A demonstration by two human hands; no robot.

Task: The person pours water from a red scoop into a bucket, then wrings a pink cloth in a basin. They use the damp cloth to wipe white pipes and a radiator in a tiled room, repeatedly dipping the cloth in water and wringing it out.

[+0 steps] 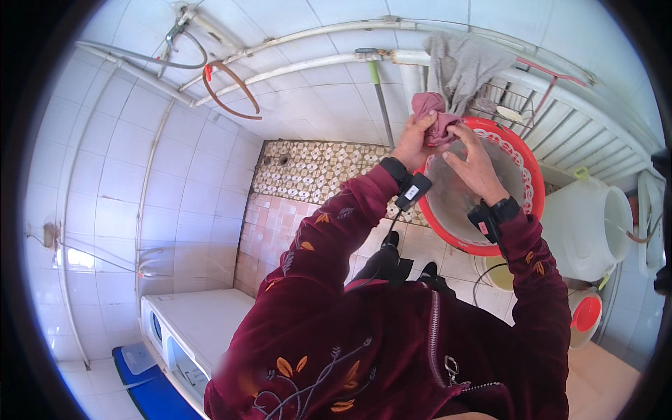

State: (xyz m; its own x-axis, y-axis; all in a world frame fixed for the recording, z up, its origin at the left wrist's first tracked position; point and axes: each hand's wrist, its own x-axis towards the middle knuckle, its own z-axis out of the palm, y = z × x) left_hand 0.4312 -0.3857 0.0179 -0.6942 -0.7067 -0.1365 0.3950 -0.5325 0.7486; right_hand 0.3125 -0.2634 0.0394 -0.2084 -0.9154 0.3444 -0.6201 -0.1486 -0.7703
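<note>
A bunched pink cloth [437, 118] is held over the far left rim of a red basin [534, 173]. My left hand [417, 139] grips it from the left, the thumb lying across the fabric. On the right side, the fingertips of my right hand [475, 167] pinch the cloth's lower folds. Cloudy greyish water [446, 202] stands in the basin, whose inner wall has a white lace-like pattern. What lies beneath the water is hard to make out.
Behind the basin, a grey towel [462, 63] hangs over pipework beside a white radiator [588, 115] and a wire soap rack [504, 100]. A large white plastic barrel [577, 226] stands close on the right. A green-and-grey handle [382, 100] leans against the wall. A white washing machine [199, 315] sits lower left.
</note>
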